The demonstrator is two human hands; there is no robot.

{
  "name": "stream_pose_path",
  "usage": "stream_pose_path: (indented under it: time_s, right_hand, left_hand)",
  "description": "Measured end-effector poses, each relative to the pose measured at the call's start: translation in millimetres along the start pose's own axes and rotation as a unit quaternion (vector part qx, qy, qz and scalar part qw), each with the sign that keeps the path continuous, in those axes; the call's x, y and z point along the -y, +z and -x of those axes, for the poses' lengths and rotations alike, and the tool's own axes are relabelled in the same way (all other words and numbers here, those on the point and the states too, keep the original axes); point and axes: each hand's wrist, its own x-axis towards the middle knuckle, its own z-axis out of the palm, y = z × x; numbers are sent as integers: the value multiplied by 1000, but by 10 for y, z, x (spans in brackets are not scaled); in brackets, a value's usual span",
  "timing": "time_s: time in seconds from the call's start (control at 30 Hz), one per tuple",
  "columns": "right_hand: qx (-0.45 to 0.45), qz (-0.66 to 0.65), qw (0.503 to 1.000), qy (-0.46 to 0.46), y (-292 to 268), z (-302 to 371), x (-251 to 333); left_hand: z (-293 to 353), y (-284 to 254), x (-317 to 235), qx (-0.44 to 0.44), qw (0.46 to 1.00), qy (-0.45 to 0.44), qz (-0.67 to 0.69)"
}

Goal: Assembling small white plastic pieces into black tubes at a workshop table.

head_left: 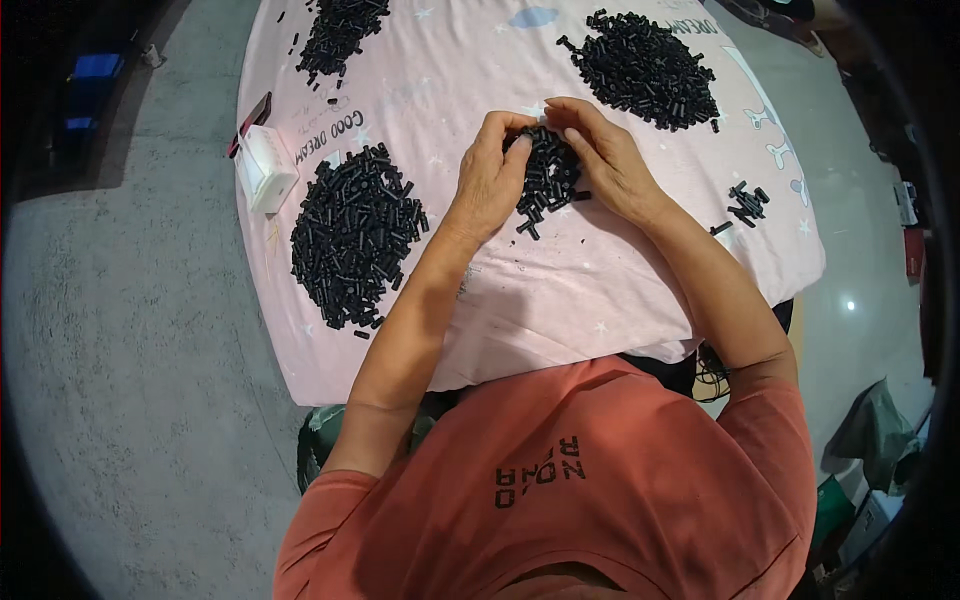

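Parts (548,185), short, black and cylindrical, lie in five groups on one pink star-printed cloth (560,335): four heaps, each too dense to count, and one small cluster (748,203) of roughly ten near the right edge, with one single part (721,228) just beside it. The far-left heap (343,38) and the far-right heap (645,70) sit toward the far side, the near-left heap (357,240) left of the left forearm (405,330), and the middle heap (548,170) between two hands. The left hand (495,172) curves along this heap's left side, the right hand (615,158) along its upper right; both have bent fingers, and whether either pinches a part cannot be told. One white box (268,172) stands at the cloth's left edge, one thin dark object (256,116) with red edging beside it. The person wears one orange-red T-shirt (620,430).
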Motion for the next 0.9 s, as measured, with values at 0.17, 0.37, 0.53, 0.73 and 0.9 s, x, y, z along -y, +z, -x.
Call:
stream_pose_path:
  time_s: [0.17, 0.37, 0.53, 0.73, 0.9]
  right_hand:
    - [40, 7, 999, 7, 33, 34, 72]
    - [59, -104, 992, 47, 124, 118, 69]
    - [50, -175, 981, 73, 155, 122, 108]
    - [47, -300, 942, 145, 189, 120, 224]
    - [46, -414, 896, 150, 171, 83, 182]
  left_hand:
    - [70, -43, -16, 41, 997, -24, 56]
    - [221, -112, -83, 33, 974, -51, 219]
    - [343, -57, -44, -26, 982, -27, 183]
    - [392, -54, -112, -75, 980, -21, 184]
    - [491, 25, -224, -117, 972, -20, 203]
